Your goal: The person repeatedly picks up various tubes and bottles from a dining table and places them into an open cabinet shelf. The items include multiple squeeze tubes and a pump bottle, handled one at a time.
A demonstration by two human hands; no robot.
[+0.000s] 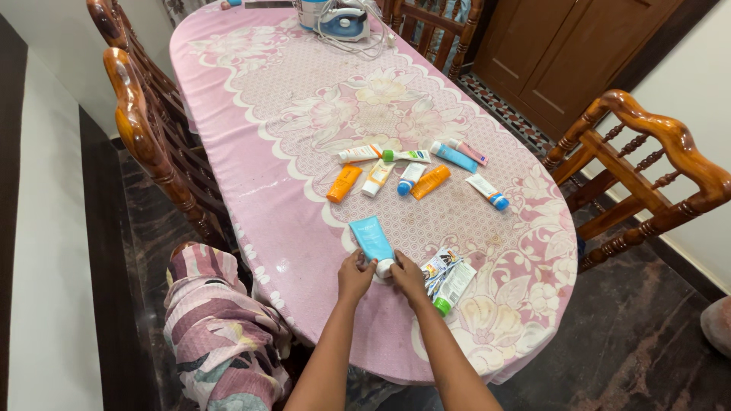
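Note:
A light blue tube (371, 238) with a white cap lies on the pink floral tablecloth (289, 152) near the table's front edge. My left hand (355, 275) and my right hand (409, 278) both grip its white cap end, one on each side. Just right of my right hand lie a white tube with a green cap (454, 288) and a small patterned tube (439, 265). Farther up the table several tubes lie scattered: two orange ones (344, 183) (430, 182), white ones (378, 177), and blue-capped ones (487, 191).
Wooden chairs stand on the left (145, 129) and right (647, 167) of the oval table. A bundle of striped cloth (217, 327) lies on the near left chair. An electric iron (344, 23) with its cord sits at the far end. Brown doors (563, 53) are behind.

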